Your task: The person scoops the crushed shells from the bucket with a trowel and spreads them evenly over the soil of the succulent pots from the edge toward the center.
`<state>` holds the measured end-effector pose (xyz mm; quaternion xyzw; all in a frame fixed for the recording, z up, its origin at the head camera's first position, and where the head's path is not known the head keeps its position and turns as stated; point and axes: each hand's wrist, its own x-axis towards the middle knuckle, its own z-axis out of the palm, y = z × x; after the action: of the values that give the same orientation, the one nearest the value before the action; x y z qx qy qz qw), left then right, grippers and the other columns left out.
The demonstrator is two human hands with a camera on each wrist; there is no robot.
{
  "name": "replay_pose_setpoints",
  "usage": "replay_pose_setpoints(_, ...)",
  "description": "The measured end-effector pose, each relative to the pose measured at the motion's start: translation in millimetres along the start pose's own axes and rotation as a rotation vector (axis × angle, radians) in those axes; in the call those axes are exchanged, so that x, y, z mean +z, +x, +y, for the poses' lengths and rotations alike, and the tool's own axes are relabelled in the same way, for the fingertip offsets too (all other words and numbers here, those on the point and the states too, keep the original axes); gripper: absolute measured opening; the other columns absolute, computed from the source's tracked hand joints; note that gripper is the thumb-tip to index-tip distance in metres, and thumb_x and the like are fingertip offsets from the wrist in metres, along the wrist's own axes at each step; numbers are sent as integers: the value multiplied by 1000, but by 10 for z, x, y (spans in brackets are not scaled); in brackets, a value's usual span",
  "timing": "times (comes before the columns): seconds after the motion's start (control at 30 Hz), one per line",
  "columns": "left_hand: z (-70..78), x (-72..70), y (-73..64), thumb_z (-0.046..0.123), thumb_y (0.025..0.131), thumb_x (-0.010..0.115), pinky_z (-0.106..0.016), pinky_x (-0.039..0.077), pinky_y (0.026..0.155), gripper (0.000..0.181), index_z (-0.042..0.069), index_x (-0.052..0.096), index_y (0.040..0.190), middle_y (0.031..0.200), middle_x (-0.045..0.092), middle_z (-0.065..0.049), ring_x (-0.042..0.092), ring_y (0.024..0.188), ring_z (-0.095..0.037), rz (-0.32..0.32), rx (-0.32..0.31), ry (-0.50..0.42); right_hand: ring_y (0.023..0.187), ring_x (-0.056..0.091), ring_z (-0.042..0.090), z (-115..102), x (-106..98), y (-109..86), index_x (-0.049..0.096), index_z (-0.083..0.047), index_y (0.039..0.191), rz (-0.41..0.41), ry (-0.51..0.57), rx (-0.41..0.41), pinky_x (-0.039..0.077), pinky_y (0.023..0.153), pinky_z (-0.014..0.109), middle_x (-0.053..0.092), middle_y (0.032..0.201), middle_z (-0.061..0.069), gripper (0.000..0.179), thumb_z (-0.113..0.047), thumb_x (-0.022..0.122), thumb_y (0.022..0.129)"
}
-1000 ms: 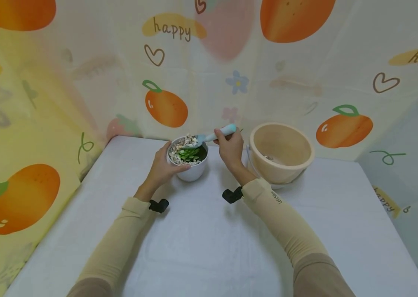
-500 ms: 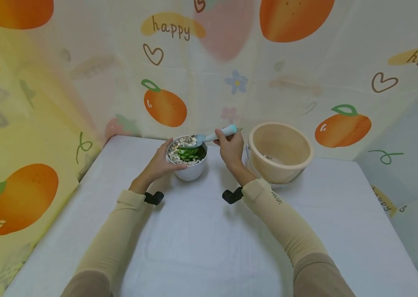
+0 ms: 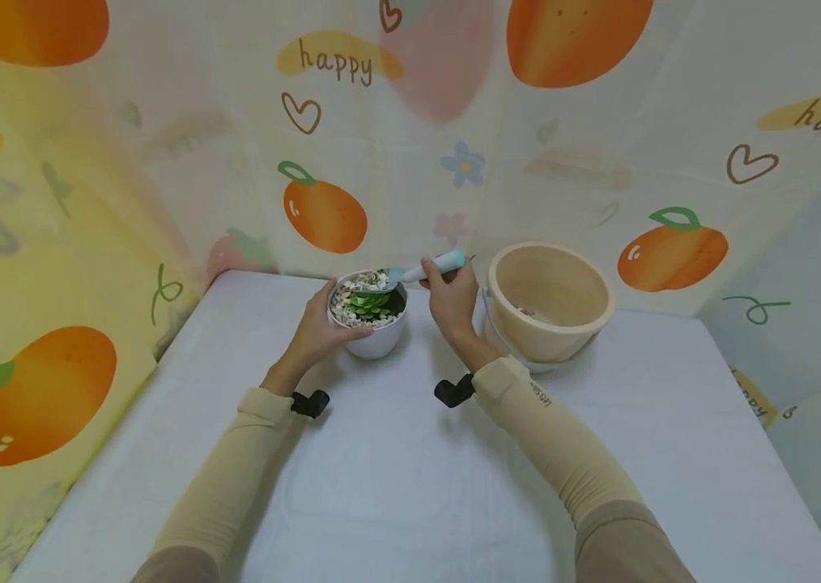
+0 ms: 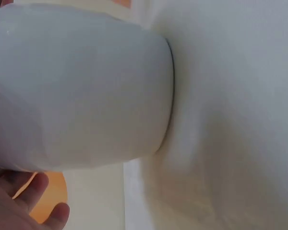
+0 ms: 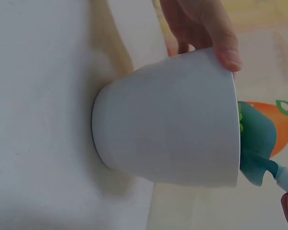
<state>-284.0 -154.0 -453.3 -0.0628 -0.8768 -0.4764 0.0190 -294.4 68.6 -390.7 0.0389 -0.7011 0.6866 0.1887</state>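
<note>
A small white pot (image 3: 374,343) stands on the table, holding a green succulent (image 3: 370,305) and pale pebbles (image 3: 343,306). My left hand (image 3: 314,330) grips its left side, with the thumb along the front rim. In the right wrist view that thumb (image 5: 226,55) presses the rim. My right hand (image 3: 454,298) holds the light-blue handle of a small trowel (image 3: 414,274), to the right of the pot. The trowel's teal blade (image 5: 259,134) slants over the pot's mouth, above the succulent. Dark soil shows on the pot's right side.
Close to my right wrist, a larger cream bucket (image 3: 552,344) stands toward the back right, with a few bits at its bottom. White cloth covers the table (image 3: 410,478). A fruit-printed curtain (image 3: 410,186) hangs right behind the table's back edge.
The heap of pebbles at the trowel's blade has grown smaller, and more lie spread in the pot. Both hands keep their hold, nearly in place.
</note>
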Motion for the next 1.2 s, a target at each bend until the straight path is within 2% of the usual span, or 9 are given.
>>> replay_pose_setpoints(0.13, 23, 37, -48, 43, 72, 84, -59, 28, 115, 112, 7, 18, 155, 156, 28, -18, 26, 144, -36, 42, 5, 6, 86, 68, 40, -9, 10, -23, 54, 7, 109, 2, -15, -33, 59, 80, 43, 66, 98, 22, 33, -20, 66, 93)
replay_pose_setpoints(0.3, 45, 55, -62, 46, 71, 84, -58, 30, 114, 112, 6, 19, 154, 154, 31, -19, 28, 142, -36, 66, 16, 21, 79, 68, 39, -27, 23, -27, 55, 5, 104, 28, -52, -100, 59, 76, 44, 67, 92, 23, 30, -20, 68, 92)
replay_pose_setpoints(0.43, 40, 0, -57, 43, 71, 85, -58, 28, 115, 113, 6, 18, 155, 156, 27, -20, 28, 142, -35, 33, -1, -3, 77, 69, 34, -28, 40, -35, 56, 3, 101, 23, -78, -128, 60, 72, 36, 68, 90, 20, 29, -21, 68, 92)
replay_pose_setpoints(0.53, 14, -57, -11, 41, 72, 84, -59, 25, 116, 113, 8, 14, 156, 158, 22, -19, 25, 145, -36, -20, -9, -14, 78, 69, 31, -27, 51, -33, 56, 2, 101, 10, -89, -144, 60, 71, 28, 69, 91, 20, 28, -22, 67, 93)
replay_pose_setpoints(0.63, -9, -86, 47, 42, 73, 83, -59, 22, 117, 114, 12, 11, 157, 161, 18, -17, 20, 148, -36, -69, -14, -28, 80, 71, 31, -27, 57, -28, 56, 2, 101, 3, -94, -154, 59, 71, 27, 69, 91, 20, 30, -24, 68, 92)
replay_pose_setpoints(0.7, -18, -94, 66, 41, 74, 83, -59, 20, 118, 116, 13, 9, 158, 163, 14, -16, 17, 149, -36, -94, -19, -46, 82, 71, 32, -26, 56, -30, 56, 1, 102, -5, -82, -150, 60, 73, 31, 70, 92, 20, 31, -25, 68, 92)
replay_pose_setpoints(0.9, -13, -86, 59, 40, 73, 83, -59, 20, 118, 115, 15, 9, 158, 163, 13, -15, 16, 150, -35, -92, -29, -52, 88, 70, 36, -16, 29, -44, 54, 4, 104, -41, -37, -125, 59, 80, 37, 68, 96, 23, 34, -25, 68, 92)
replay_pose_setpoints(1.0, -12, -80, 62, 41, 73, 83, -59, 20, 118, 115, 15, 10, 157, 163, 14, -15, 16, 150, -36, -84, -22, -49, 88, 70, 36, -13, 16, -46, 53, 4, 106, -57, -56, -123, 59, 81, 36, 68, 97, 23, 34, -24, 66, 93)
replay_pose_setpoints(1.2, -34, -33, 54, 43, 72, 84, -58, 19, 119, 116, 16, 10, 158, 163, 14, -14, 16, 150, -34, -64, -47, -65, 91, 68, 35, -24, 5, -68, 52, 3, 108, -83, -114, -131, 57, 81, 35, 67, 98, 20, 29, -21, 63, 96)
